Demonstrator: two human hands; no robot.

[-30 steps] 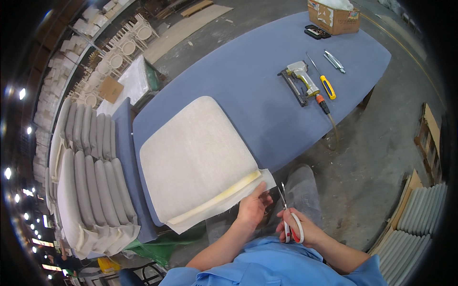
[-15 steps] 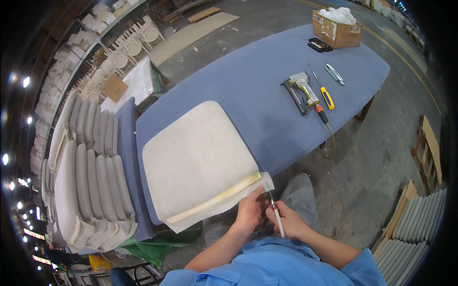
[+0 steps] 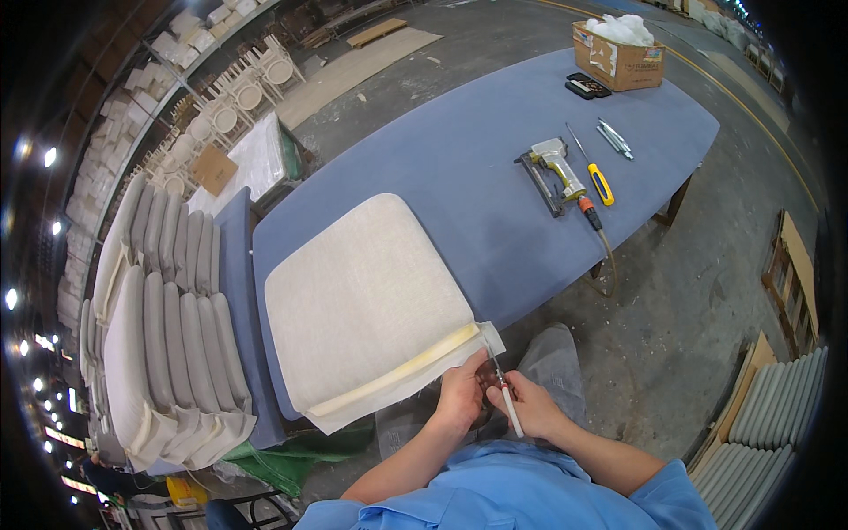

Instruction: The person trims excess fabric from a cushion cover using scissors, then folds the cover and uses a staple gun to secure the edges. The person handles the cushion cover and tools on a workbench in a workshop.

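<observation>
Scissors [image 3: 514, 417] were gripped by the right hand [image 3: 532, 409]; limp-looking cloth [image 3: 415, 378] was pinched by the left hand [image 3: 461, 395]. Its edge was best held

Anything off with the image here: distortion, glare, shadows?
Head view: fisheye bending, with the blue table's long edges looking bowed and the corners black; head view: ceiling lights flare at far left; head view: a soft shadow darkens the table right of the pale cushion; head view: scissors visible, though the fine blade tips are hard to make out.
</observation>
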